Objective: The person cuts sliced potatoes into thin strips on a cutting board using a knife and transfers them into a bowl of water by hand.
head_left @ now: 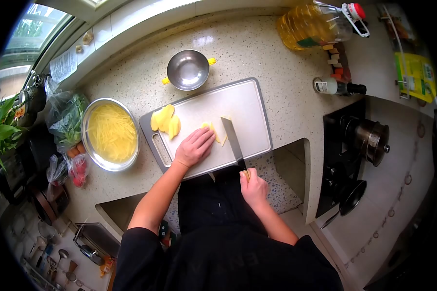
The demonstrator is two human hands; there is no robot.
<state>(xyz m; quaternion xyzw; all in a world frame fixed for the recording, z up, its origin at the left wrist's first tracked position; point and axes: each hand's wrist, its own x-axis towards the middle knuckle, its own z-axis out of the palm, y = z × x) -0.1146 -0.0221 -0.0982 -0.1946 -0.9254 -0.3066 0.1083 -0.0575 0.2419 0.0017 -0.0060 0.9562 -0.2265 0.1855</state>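
Observation:
A white cutting board (247, 99) with a grey rim lies on the counter. On it my left hand (195, 147) presses down on yellow potato slices (205, 125), its fingers together over them and partly hiding them. My right hand (254, 187) is wrapped round the handle of a kitchen knife (233, 140), whose broad blade rests over the board to the right of my left hand. Thin cut pieces (223, 139) lie beside the blade. At the board's left end is a small pile of potato slices (165, 120).
Left of the board stands a metal bowl (86, 140) of shredded potato. A steel bowl (188, 70) with yellow handles sits behind the board. An oil jug (310, 26) and a dark bottle (337, 87) stand at the right, near the stove (327, 160) with a pot (374, 140).

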